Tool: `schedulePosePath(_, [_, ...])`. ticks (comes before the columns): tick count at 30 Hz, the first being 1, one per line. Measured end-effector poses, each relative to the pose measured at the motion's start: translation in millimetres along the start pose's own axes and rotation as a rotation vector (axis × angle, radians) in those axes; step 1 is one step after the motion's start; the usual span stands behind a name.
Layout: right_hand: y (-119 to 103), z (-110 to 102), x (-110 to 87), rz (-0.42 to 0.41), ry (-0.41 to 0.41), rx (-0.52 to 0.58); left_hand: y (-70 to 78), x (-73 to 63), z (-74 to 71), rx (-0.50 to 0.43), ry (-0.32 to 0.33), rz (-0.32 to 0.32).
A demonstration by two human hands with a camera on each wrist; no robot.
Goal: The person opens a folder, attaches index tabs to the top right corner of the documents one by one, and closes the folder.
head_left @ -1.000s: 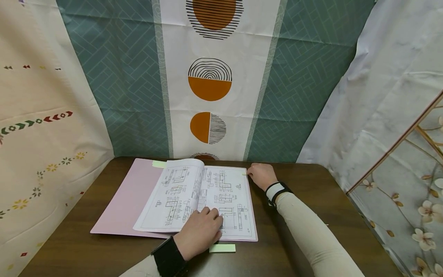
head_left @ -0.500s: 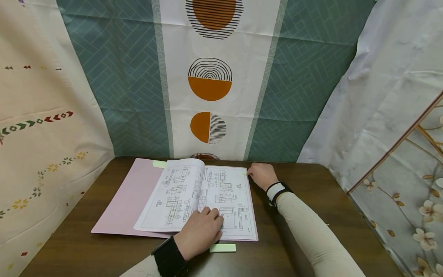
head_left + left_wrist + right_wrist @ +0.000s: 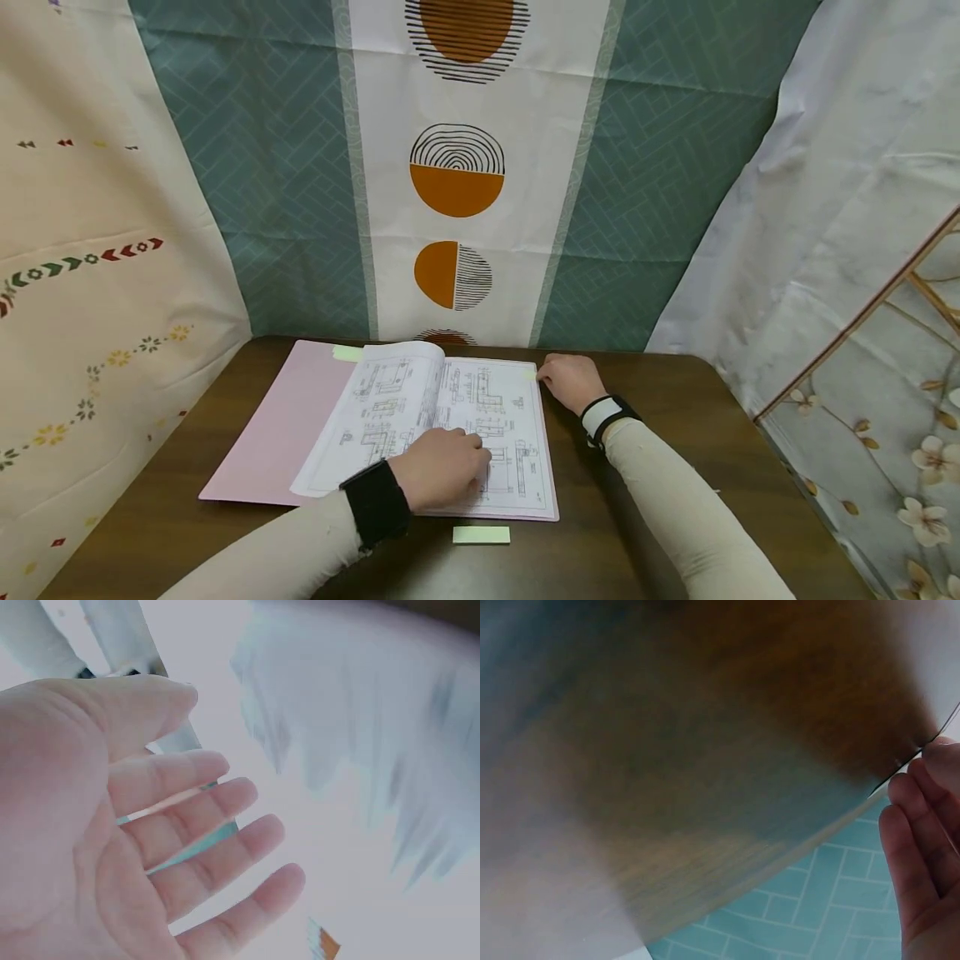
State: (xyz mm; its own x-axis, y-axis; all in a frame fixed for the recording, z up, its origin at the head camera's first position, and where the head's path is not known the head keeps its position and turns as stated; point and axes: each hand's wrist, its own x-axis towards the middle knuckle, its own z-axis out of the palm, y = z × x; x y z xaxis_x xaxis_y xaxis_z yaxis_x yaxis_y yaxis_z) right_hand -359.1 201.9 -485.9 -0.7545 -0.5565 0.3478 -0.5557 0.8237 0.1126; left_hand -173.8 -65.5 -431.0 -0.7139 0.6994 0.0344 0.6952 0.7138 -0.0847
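An open booklet of technical drawings (image 3: pixel 502 387) with a pink cover (image 3: pixel 300 417) lies on the table. My left hand (image 3: pixel 442 467) is over the lower part of its right page; in the left wrist view its fingers (image 3: pixel 217 847) are loosely extended and nothing is between them. Whether it touches the paper I cannot tell. My right hand (image 3: pixel 572 379) is at the upper right edge of that page, pinching a pale yellow-green sticky note (image 3: pixel 530 376) there. In the right wrist view, thumb and fingertips meet close to a thin dark edge; the note itself is hidden.
A light green sticky strip (image 3: pixel 482 535) lies on the brown table (image 3: pixel 637 533) in front of the booklet. Another green strip (image 3: pixel 347 353) shows beside the left page's top. Patterned cloth (image 3: pixel 480 275) hangs behind the table's far edge.
My left hand has shifted slightly up and over the pages, its forearm coming further into view. My right hand stays at the page edge, and more of the sticky note there shows.
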Motion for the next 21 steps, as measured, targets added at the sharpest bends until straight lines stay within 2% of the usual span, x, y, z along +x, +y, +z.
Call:
schedulePosePath(5, [0, -1, 0.2, 0.003, -0.008, 0.005, -13.9, 37.6, -11.4, 0.067, -0.082, -0.018])
schedulePosePath(9, [0, -3, 0.6, 0.006, -0.014, -0.005, -27.4, 74.0, 0.1, 0.107, -0.139, -0.045])
schedulePosePath(13, [2, -3, 1.0, -0.017, 0.001, -0.007, -36.4, 104.8, 14.0, 0.129, -0.184, -0.090])
schedulePosePath(17, [5, -2, -0.2, -0.043, 0.000, 0.008, -38.3, 126.1, 18.3, 0.141, -0.206, -0.115])
schedulePosePath(21, [8, -2, -1.6, -0.063, -0.013, 0.024, -41.9, 141.5, 23.5, 0.113, -0.231, -0.143])
